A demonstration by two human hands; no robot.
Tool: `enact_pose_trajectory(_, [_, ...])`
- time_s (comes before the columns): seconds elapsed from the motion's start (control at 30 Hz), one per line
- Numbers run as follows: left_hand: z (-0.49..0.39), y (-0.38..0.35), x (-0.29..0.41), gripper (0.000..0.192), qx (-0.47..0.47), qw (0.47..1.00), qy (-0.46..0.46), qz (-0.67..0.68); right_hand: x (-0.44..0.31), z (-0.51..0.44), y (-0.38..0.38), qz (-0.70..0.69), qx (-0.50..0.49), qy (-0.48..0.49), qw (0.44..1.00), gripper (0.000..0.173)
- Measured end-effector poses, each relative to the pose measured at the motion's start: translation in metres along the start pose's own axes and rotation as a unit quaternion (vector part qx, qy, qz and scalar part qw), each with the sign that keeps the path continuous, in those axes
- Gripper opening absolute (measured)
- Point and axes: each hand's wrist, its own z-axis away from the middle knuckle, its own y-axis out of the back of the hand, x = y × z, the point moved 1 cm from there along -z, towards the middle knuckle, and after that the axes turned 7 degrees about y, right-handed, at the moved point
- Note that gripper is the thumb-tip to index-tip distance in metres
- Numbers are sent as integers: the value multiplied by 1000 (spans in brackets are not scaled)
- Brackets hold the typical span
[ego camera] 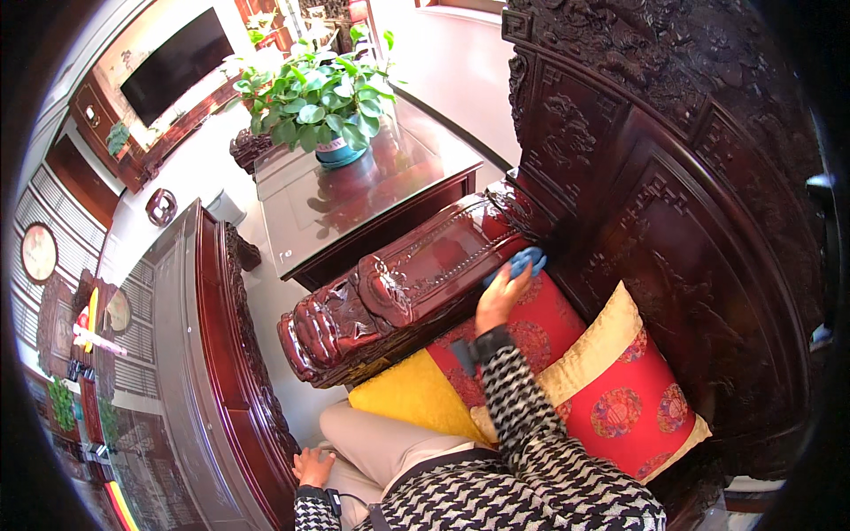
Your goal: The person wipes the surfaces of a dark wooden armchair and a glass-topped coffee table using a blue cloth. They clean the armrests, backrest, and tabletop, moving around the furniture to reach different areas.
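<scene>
My right hand (pixel 503 297) is shut on a crumpled blue cloth (pixel 528 263). It has the cloth at the inner side of a carved, glossy dark wood armrest (pixel 431 255), close to where the armrest meets the carved backrest (pixel 654 219). Below that hand lies a red and yellow seat cushion (pixel 415 391) with round woven patterns. A red and gold pillow (pixel 617 391) leans on the backrest beside my forearm. My left hand (pixel 313 466) holds nothing; its fingers are apart, next to my leg and the carved edge of a low wooden table (pixel 219 332).
Beyond the armrest stands a glass-topped side table (pixel 372 206) bearing a leafy plant in a teal pot (pixel 340 154). A grey bin (pixel 226 206) and a wooden stool (pixel 161 207) are on the floor. Several objects sit on the low table, including a yellow and pink item (pixel 93 332).
</scene>
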Motion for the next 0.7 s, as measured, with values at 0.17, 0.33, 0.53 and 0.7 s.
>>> enact_pose_trajectory(0.17, [0,4,5,68,-13,1000,6,-22,68,-83,4,9,26,-19,999,51])
enact_pose_trajectory(0.33, [-1,5,8,68,-15,999,1,-35,129,-95,2,-155,-10,-166,974,47])
enact_pose_trajectory(0.53, [1,4,3,67,4,1000,-13,3,110,31,-2,-71,-103,-160,979,53])
enact_pose_trajectory(0.7, [6,0,-7,66,26,999,-22,33,24,168,-12,-75,-222,-267,935,29])
